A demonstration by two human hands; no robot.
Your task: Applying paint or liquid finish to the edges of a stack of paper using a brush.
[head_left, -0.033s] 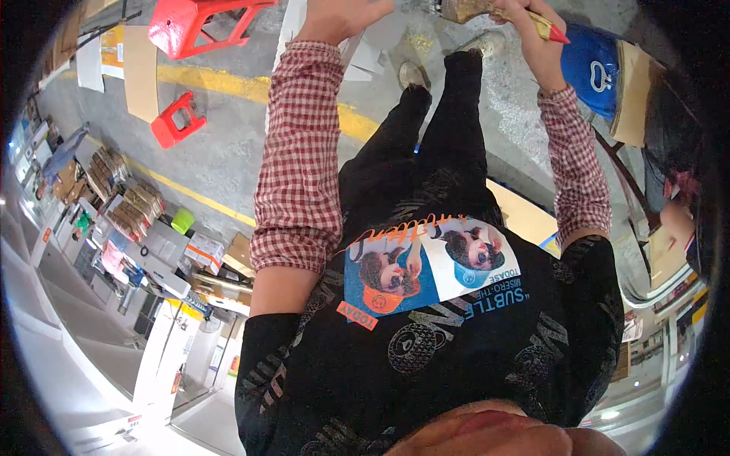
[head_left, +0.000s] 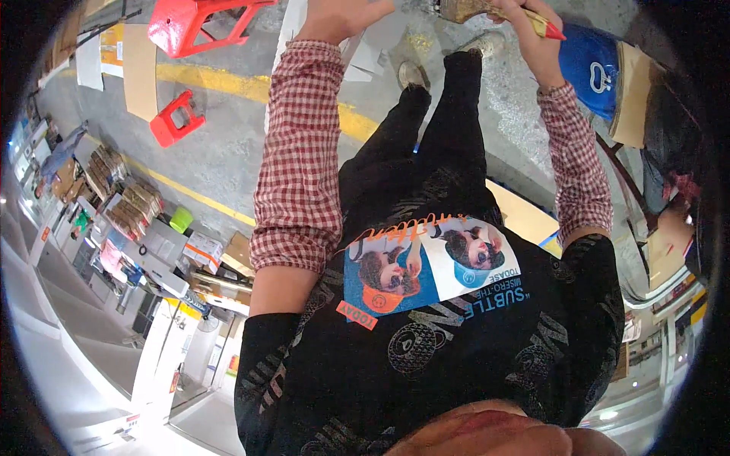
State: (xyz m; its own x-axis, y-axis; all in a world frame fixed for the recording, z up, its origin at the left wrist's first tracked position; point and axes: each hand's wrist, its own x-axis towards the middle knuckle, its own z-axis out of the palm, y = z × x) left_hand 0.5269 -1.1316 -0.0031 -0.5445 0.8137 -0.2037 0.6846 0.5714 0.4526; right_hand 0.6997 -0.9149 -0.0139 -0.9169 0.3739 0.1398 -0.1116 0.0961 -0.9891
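Note:
My right hand (head_left: 534,42), at the top right of the head view, is closed round a paintbrush (head_left: 462,9). The brush's wide bristle end points left, and the red tip of its handle sticks out to the right of my fingers. My left hand (head_left: 338,17) is at the top edge with its thumb stretched out to the right. The picture's edge cuts off its other fingers, and I see nothing held in it. Pale flat sheets (head_left: 365,57) lie just beyond my left wrist, partly hidden by the arm.
A large red stool (head_left: 182,29) and a smaller one (head_left: 176,120) are at the left, near a cardboard sheet (head_left: 141,72). At the right stand a blue container (head_left: 585,68) and another person's arm (head_left: 677,232). A yellow line (head_left: 220,81) crosses the floor.
My right hand and the paintbrush have shifted very slightly. My left hand has stayed in place.

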